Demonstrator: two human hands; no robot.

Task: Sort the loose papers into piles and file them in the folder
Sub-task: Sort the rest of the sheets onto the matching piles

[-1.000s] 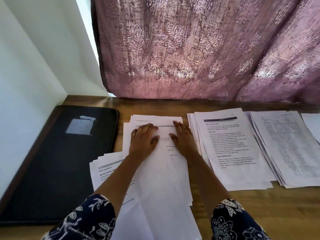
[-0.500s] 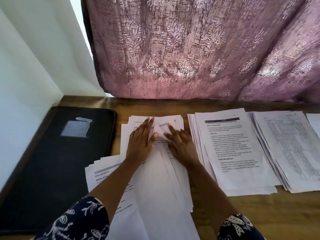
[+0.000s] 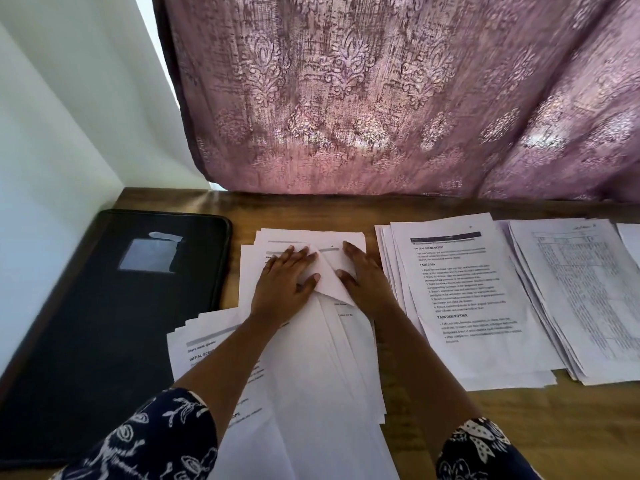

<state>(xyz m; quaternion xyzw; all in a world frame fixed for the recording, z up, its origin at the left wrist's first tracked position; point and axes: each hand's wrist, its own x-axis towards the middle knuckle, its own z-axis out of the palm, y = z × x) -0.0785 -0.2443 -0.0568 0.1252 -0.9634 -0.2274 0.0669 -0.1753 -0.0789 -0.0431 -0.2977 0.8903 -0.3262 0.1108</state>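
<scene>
A loose pile of white papers (image 3: 329,358) lies in the middle of the wooden table (image 3: 561,431). My left hand (image 3: 287,282) and my right hand (image 3: 367,282) both rest flat on its far end, fingers straight. Between them a corner of the top sheet (image 3: 329,275) is folded up into a triangle. The closed black folder (image 3: 104,323) lies to the left, apart from both hands. To the right sits a pile headed by a printed text page (image 3: 467,306), and beyond it a pile topped by a table sheet (image 3: 581,289).
More printed sheets (image 3: 197,348) stick out from under the middle pile at lower left, overlapping the folder's edge. Another sheet (image 3: 632,240) shows at the far right edge. A purple patterned curtain (image 3: 381,98) hangs behind the table, and a white wall (image 3: 52,133) bounds the left.
Both hands drew together on the pile and a corner of the top sheet lifted into a fold between them. They have since spread slightly apart again.
</scene>
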